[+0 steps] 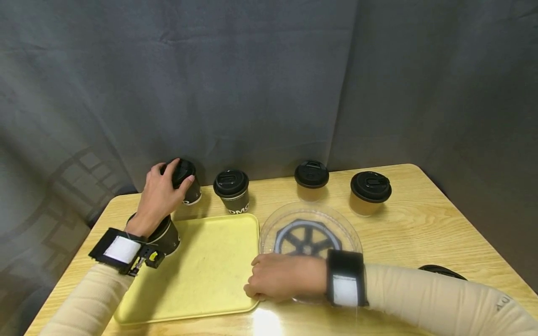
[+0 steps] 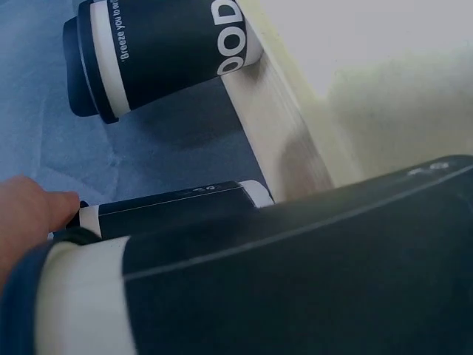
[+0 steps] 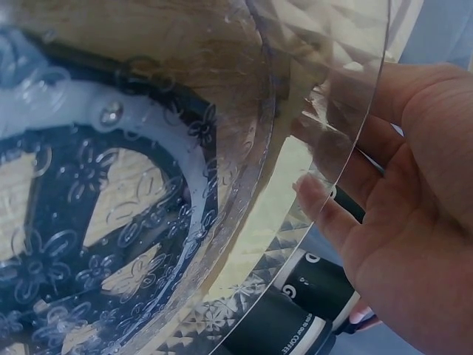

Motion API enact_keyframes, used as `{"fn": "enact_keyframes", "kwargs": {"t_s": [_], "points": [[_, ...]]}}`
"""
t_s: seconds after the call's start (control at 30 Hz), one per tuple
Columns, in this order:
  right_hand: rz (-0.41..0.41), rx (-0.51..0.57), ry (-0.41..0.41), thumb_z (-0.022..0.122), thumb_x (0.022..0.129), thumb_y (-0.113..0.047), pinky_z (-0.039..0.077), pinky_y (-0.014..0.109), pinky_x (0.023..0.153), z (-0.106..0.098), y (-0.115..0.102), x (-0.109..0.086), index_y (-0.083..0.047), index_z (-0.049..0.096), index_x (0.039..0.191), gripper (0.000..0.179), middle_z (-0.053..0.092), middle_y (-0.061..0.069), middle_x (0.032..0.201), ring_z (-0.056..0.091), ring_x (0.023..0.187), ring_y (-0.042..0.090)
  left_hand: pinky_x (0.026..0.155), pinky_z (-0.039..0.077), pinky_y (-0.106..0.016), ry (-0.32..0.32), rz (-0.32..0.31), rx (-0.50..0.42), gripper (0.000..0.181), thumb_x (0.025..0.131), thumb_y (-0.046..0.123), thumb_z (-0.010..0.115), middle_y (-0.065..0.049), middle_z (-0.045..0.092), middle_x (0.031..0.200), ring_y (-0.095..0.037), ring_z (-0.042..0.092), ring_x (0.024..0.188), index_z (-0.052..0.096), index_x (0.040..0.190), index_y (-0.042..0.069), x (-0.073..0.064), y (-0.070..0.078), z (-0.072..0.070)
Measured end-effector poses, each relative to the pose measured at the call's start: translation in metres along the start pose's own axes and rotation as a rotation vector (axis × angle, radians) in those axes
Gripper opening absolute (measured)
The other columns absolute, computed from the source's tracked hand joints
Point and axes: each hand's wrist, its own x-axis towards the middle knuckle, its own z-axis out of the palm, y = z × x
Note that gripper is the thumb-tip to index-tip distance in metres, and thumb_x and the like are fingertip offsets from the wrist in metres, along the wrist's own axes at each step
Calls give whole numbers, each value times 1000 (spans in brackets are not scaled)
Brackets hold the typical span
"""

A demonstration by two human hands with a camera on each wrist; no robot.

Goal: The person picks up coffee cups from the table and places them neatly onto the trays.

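My left hand [image 1: 161,198] reaches to the back left, fingers and thumb gripping a dark paper coffee cup [image 1: 193,192] round its black lid. In the left wrist view a fingertip [image 2: 63,209] meets that cup's lid end. Under the left wrist, a second dark lidded cup [image 1: 168,240] stands at the yellow tray's [image 1: 201,266] back left corner. My right hand [image 1: 279,277], blurred in the head view, grips the rim of a clear round dish [image 3: 295,237]; its fingers show through the faceted edge. A black spoked wheel shape [image 1: 308,238] shows through the dish.
Another dark lidded cup [image 1: 233,193] stands behind the tray. Two brown cups with black lids, one [image 1: 311,182] behind the dish and one [image 1: 367,193] farther right, stand near the back edge. A black curved object [image 1: 441,269] lies partly behind the right sleeve. Grey curtain hangs behind.
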Motion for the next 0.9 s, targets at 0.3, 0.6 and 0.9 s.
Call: {"fn": "enact_keyframes", "kwargs": {"t_s": [0.3,0.6,0.9], "points": [[3,5,1,60,93,-22,45,25,104,-1,0,0,-25,39,66,34,29,-15,56,29,50,-1,97,35,-68,27,15,-8,63,97,44,54,-39,30,143,-58,33,128,42,147,7,-4,-1,-7],[3,-1,27,60,92,-22,45,23,102,0,-1,2,-25,46,67,29,28,-14,55,32,50,-1,96,33,-70,42,32,-4,63,97,45,55,-40,31,142,-59,33,126,43,146,6,-10,-2,-12],[2,-4,17,61,92,-23,45,22,101,0,-1,1,-26,46,67,29,29,-15,55,32,50,-1,95,36,-70,71,55,-15,62,96,43,57,-39,34,140,-59,36,125,45,144,6,-17,-1,-16]]}}
